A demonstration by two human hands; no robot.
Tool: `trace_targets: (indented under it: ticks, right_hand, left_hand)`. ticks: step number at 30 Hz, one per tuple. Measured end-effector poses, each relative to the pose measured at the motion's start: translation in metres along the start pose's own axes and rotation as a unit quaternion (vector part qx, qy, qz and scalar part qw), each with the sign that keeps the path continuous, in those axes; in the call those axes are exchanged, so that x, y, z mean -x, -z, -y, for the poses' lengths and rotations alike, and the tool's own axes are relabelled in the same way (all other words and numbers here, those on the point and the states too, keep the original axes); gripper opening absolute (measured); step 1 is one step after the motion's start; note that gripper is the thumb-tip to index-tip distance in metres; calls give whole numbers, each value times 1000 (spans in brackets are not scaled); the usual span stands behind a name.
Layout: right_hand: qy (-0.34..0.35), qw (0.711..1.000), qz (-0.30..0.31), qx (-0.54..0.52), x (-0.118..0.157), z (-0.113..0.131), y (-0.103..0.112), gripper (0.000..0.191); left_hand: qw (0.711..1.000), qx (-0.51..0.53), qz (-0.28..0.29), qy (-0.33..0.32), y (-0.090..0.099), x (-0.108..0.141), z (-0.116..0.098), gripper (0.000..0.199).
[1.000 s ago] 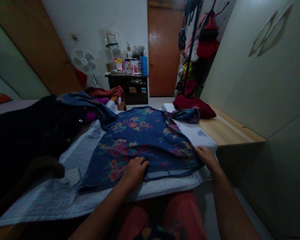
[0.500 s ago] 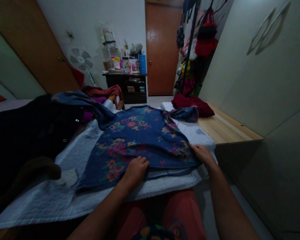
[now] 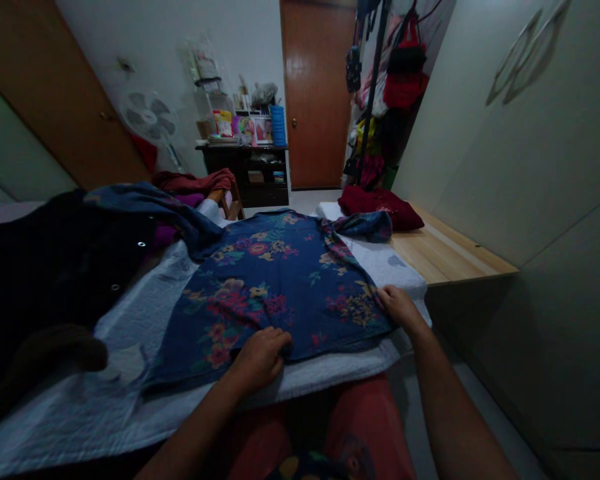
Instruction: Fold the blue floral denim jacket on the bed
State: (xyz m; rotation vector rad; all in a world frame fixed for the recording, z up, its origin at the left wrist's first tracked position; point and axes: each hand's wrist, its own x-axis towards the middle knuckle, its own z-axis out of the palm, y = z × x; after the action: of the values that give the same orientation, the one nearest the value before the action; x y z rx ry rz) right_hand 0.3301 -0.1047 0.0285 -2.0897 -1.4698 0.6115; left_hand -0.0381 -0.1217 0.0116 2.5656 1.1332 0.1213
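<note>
A blue floral shirt [image 3: 280, 287] lies spread on the white bed cover [image 3: 105, 413], its collar end away from me and its hem near the bed's front edge. One sleeve reaches left over dark clothing; the other bends out to the right. My left hand [image 3: 263, 353] is closed on the hem near its middle, fingers curled over the cloth. At the shirt's right side edge, my right hand [image 3: 396, 305] pinches the fabric between thumb and fingers.
Dark clothes [image 3: 45, 267] are heaped on the left. A folded dark red garment [image 3: 380, 205] rests at the far right, by a wooden ledge [image 3: 445, 253] along the pale cabinet [image 3: 545, 153]. A fan [image 3: 151, 117] and a dark shelf unit [image 3: 245, 177] stand at the back.
My left hand has drawn the hem down toward me, so the front edge now covers the lower layer that showed before. The cloth looks smoother. My right hand keeps its grip; the view has shifted slightly.
</note>
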Motion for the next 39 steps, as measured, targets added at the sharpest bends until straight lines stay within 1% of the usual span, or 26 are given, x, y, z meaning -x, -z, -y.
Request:
trace_targets:
  ticks: [2, 4, 6, 9, 12, 14, 17, 18, 20, 22, 23, 25, 27, 29, 30, 34, 39]
  right_hand:
    - [15, 1000, -3, -27, 2, 3, 2, 38]
    - [27, 999, 2, -47, 3, 5, 4, 40]
    - [33, 999, -1, -22, 3, 7, 6, 39]
    - [45, 998, -25, 46, 1, 7, 8, 36]
    - [63, 995, -34, 67, 1, 6, 9, 38]
    - [41, 993, -33, 103, 1, 6, 10, 35]
    - [-9, 983, -29, 184, -3, 11, 13, 23]
    - [-12, 980, -27, 197, -8, 15, 13, 22]
    - [3, 980, -26, 200, -22, 29, 14, 26]
    - [22, 978, -31, 204, -42, 47, 12, 32]
    - [23, 977, -38, 210, -54, 57, 10, 36]
    - [9, 976, -31, 216, -77, 73, 2, 44]
    - [6, 976, -26, 216, -96, 83, -6, 53]
    - [2, 975, -17, 222, -111, 88, -14, 57]
    - [2, 974, -13, 225, -117, 89, -17, 56]
    - [14, 972, -2, 233, -133, 87, -22, 51]
    - [15, 968, -23, 250, -137, 79, -20, 45]
  left_hand:
    - [1000, 9, 2, 3, 0, -1, 1, 43]
    - [1000, 17, 13, 8, -1, -1, 3, 46]
    - [999, 26, 24, 16, -1, -2, 7, 44]
    - [998, 46, 27, 20, -1, -3, 11, 42]
    - [998, 61, 29, 17, 1, -3, 12, 43]
    - [997, 63, 39, 17, 2, -3, 9, 47]
    - [996, 64, 51, 21, 6, -3, 5, 46]
    - [996, 67, 55, 22, 8, -4, 4, 43]
    - [995, 76, 66, 21, 11, -8, 2, 34]
    - [993, 85, 80, 15, 15, -14, 0, 23]
    - [993, 85, 79, 10, 17, -19, 0, 20]
    - [996, 72, 48, 2, 20, -29, -2, 20]
    - [999, 40, -4, 6, 21, -40, -3, 20]
    - [999, 5, -39, 17, 19, -49, -4, 19]
    - [999, -8, -43, 22, 17, -51, -4, 19]
    - [999, -23, -29, 28, 6, -52, -4, 18]
    - [1000, -3, -8, 11, -2, -47, -3, 6]
